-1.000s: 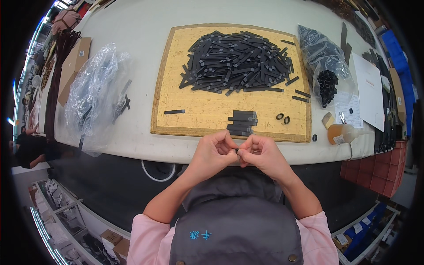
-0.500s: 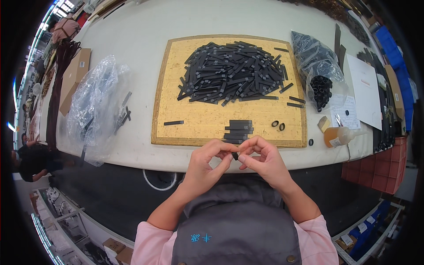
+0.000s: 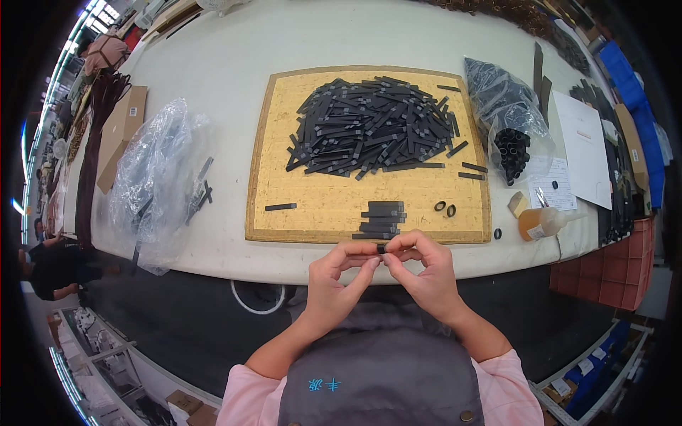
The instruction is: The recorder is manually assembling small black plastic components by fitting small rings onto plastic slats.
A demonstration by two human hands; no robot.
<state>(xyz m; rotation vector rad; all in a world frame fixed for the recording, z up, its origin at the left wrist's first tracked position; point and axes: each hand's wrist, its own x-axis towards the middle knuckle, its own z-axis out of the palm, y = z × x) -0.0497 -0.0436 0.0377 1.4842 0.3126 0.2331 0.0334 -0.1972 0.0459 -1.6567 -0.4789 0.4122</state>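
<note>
Pinched between the fingertips of both hands is a small black band point(image 3: 381, 248), just past the near edge of the yellow board point(image 3: 312, 188). My left hand point(image 3: 341, 273) grips it from the left, and my right hand point(image 3: 420, 272) from the right. The fingers cover much of the band, so its full shape is hidden. A short row of black strips point(image 3: 384, 210) with grey ends lies right beyond my fingertips. Farther back on the board rises a big heap of similar strips point(image 3: 373, 128). Two small black rings point(image 3: 440, 206) rest to the right of the row.
To the right stand a clear bag of black rings point(image 3: 510, 149), a bottle of amber liquid point(image 3: 536, 224) and a yellowish block point(image 3: 518, 203). A crumpled clear plastic bag point(image 3: 153, 184) and a cardboard box point(image 3: 126, 131) are at left. A red crate point(image 3: 611, 263) sits beyond the table's right edge.
Both hands keep hold of the black band; the fingers have shifted around it, with the thumbs now together at its near side. The view has tilted slightly, so the board appears lower.
</note>
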